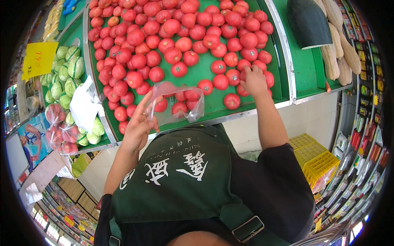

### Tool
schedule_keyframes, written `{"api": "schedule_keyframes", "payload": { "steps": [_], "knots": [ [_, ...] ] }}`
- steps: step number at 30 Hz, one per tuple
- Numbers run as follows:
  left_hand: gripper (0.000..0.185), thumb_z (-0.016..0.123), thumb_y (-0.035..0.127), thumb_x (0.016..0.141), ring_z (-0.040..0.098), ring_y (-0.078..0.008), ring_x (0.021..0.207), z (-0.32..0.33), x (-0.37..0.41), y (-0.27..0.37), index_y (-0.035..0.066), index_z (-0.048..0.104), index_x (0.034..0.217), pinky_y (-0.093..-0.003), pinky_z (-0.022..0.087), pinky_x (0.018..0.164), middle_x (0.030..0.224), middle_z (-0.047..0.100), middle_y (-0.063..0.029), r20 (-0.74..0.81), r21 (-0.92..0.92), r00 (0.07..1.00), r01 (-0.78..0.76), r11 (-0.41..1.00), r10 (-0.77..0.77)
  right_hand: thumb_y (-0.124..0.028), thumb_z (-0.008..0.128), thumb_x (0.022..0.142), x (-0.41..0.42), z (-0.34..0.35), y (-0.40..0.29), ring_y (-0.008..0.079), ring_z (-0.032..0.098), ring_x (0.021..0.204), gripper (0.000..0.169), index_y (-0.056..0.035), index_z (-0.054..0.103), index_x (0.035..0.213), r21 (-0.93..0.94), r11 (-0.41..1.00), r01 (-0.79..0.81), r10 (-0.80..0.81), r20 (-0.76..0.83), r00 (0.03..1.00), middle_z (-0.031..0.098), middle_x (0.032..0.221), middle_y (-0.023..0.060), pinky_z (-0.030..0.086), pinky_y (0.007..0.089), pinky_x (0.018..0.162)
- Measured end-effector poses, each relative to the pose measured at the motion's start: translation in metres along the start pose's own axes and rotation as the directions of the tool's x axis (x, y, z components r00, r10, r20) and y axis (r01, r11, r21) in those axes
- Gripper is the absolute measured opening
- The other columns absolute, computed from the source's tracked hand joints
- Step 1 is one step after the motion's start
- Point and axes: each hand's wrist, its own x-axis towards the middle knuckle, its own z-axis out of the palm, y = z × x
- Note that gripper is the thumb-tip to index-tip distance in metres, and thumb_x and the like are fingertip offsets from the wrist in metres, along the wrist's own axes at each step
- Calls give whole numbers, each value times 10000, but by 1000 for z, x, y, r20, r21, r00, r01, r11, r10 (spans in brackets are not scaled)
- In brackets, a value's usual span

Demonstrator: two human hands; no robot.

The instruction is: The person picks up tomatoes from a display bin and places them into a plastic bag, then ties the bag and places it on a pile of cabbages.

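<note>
Red tomatoes [172, 55] lie in a green display bin, thickest at the back and left. My left hand [142, 121] holds the rim of a clear plastic bag [197, 114] near the bin's front edge, fingers partly spread inside and behind the film. Several tomatoes show through or just behind the bag. My right hand [254, 80] reaches over the right front part of the bin, its fingertips on a tomato [243, 74]; whether the fingers grip it is hard to tell. A single tomato [231, 101] lies left of that wrist, close to the front edge.
A metal-edged divider [284, 46] separates the bin from a cut dark-green gourd [309, 24] and tan squashes [331, 61] on the right. Leftward lie green cabbages [75, 67], white bags [86, 107] and bagged red produce [55, 113]. Yellow crates [317, 160] stand low at the right.
</note>
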Motion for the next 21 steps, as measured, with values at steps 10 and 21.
{"api": "schedule_keyframes", "payload": {
  "steps": [10, 21],
  "knots": [
    [856, 620, 92, 833, 551, -124, 788, 2, 3, -5, 70, 207, 1582, -288, 481, 777, 1568, 333, -214, -17, 57, 1000, -17, 998, 18, -185, 665, 886, -49, -68, -60, 277, 579, 1176, 589, -18, 409, 1390, 857, -501, -117, -345, -74, 936, 534, 1313, 174, 508, 387, 957],
    [850, 621, 109, 860, 545, -117, 807, 2, 3, -7, 105, 189, 1591, -299, 504, 756, 1593, 302, -173, -45, 76, 999, -8, 997, 11, -330, 531, 1023, -37, -39, -58, 210, 650, 889, 330, -109, 503, 1266, 874, -176, -453, -418, 351, 838, 596, 1147, 81, 511, 317, 667]
  ]
}}
